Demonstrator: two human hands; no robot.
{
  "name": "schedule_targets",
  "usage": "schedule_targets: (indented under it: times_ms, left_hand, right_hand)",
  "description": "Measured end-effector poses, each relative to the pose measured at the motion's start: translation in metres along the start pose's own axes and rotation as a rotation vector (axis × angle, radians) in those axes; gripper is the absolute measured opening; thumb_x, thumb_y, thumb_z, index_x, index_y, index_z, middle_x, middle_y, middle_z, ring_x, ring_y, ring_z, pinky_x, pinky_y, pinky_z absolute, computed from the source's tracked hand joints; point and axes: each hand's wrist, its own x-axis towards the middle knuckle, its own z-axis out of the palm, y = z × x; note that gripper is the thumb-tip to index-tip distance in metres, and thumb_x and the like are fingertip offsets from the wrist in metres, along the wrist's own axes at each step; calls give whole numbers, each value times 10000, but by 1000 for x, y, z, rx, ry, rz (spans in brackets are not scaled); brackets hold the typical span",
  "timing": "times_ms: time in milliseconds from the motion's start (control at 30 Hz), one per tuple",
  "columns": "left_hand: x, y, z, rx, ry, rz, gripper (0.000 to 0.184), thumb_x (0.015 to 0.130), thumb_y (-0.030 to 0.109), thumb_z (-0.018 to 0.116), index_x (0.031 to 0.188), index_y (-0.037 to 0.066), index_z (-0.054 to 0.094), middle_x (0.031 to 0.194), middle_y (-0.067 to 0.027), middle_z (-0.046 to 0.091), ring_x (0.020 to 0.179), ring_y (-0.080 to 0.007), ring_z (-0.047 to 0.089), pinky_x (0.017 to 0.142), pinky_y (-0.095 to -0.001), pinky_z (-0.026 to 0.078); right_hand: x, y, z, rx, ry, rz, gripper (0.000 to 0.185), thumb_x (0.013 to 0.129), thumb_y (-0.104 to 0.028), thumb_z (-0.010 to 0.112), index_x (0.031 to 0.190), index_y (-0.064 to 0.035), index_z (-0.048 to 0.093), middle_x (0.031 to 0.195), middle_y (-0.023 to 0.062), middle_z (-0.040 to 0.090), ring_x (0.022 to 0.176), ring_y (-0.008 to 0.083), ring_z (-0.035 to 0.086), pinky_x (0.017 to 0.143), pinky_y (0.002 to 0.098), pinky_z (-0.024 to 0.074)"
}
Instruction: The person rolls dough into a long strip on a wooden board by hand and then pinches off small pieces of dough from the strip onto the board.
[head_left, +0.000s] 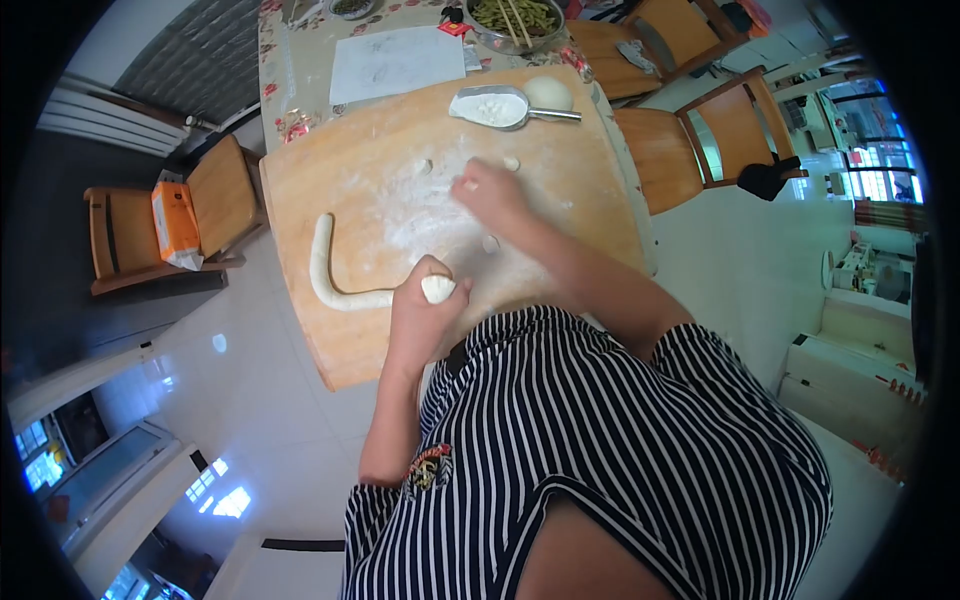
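My left hand point(422, 312) is wrapped round a long dough rope point(322, 262), whose thick cut end pokes out between thumb and fingers. The rest of the rope curves away to the left on a floured wooden board point(365, 170). Over the middle of the board, my right hand point(490, 196) is closed, fingers curled in; a pale spot shows at its fingers, too small to name. Small dough pieces lie around it: one point(424, 167) to its left, another point(511, 163) just beyond it, and a third point(490, 243) nearer my body.
At the board's far side lie a metal scoop point(490, 107) of flour and a round dough ball point(548, 94). Behind the board are a white sheet point(397, 62) and a bowl of green pods point(515, 22) with chopsticks. Chairs stand left point(220, 190) and right point(650, 150).
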Motion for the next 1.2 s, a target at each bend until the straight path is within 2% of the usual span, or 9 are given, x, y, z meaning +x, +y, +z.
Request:
schedule_targets:
  times_ms: [133, 267, 367, 467, 533, 733, 833, 900, 1200]
  left_hand:
    - [-14, 14, -12, -165, -8, -82, 220, 882, 39, 760, 1015, 84, 590, 742, 61, 534, 615, -37, 470, 528, -225, 386]
    - [-5, 13, -14, -274, -25, -154, 664, 872, 13, 744, 1470, 134, 480, 754, 56, 540, 599, -41, 473, 518, -216, 391]
    - [-1, 17, -15, -249, -33, -148, 909, 860, -7, 734, 1640, 168, 300, 790, 34, 556, 599, -48, 486, 523, -216, 409]
    - [9, 16, -12, -222, -55, -140, 989, 851, -25, 720, 1672, 144, 196, 811, 7, 571, 589, -69, 495, 517, -224, 405]
    - [15, 12, -10, -219, -72, -127, 1006, 847, -36, 709, 1676, 115, 159, 800, -5, 572, 574, -86, 497, 505, -231, 391]
    - [38, -48, 2, 88, -68, 265, 717, 842, 39, 742, 1495, 22, 446, 895, -67, 637, 688, -111, 588, 552, -260, 456]
    - [27, -30, 11, 239, 63, 173, 482, 855, 86, 751, 1294, 18, 565, 893, -66, 656, 694, -103, 599, 556, -247, 454]
    - [20, -8, 6, -89, -3, -185, 318, 882, 131, 751, 1152, 34, 611, 826, -33, 652, 684, -89, 592, 568, -237, 452]
    - [-15, -2, -2, -16, 43, 10, 168, 879, 91, 772, 912, 55, 612, 729, 42, 574, 661, -48, 487, 586, -247, 418]
  right_hand:
    - [16, 30, -14, -98, 56, -212, 236, 920, -200, 709, 1101, -63, 642, 1043, 164, 682, 1023, 370, 639, 884, 447, 523]
    - [30, 40, -10, -162, -17, -479, 247, 890, -84, 718, 1128, -79, 654, 1248, 124, 644, 1247, 342, 526, 1007, 420, 470]
    - [22, 35, -3, -218, 234, -759, 232, 941, -145, 708, 1143, -57, 634, 1186, 164, 651, 1039, 333, 633, 889, 406, 517]
    - [-27, -37, -26, 97, -324, -226, 244, 985, -252, 667, 1123, -54, 630, 1035, 157, 692, 929, 327, 666, 838, 408, 532]
    - [-46, -51, -21, 84, -445, -276, 267, 993, -294, 648, 1105, -53, 623, 1014, 171, 703, 912, 346, 677, 818, 415, 531]
    - [-50, -44, -7, 158, -324, -165, 313, 980, -352, 645, 1083, -59, 606, 1007, 203, 723, 910, 372, 702, 774, 422, 535]
    - [-54, -43, -10, 47, -268, -275, 343, 952, -364, 670, 1079, -52, 603, 954, 209, 727, 864, 380, 709, 747, 435, 540]
    - [-57, -43, -9, -25, -228, -433, 358, 935, -366, 685, 1075, -47, 604, 915, 210, 728, 838, 385, 710, 733, 443, 542]
    - [7, 22, 2, 41, -1, 29, 320, 911, -310, 744, 1091, -81, 609, 1048, 177, 714, 874, 380, 678, 774, 453, 534]
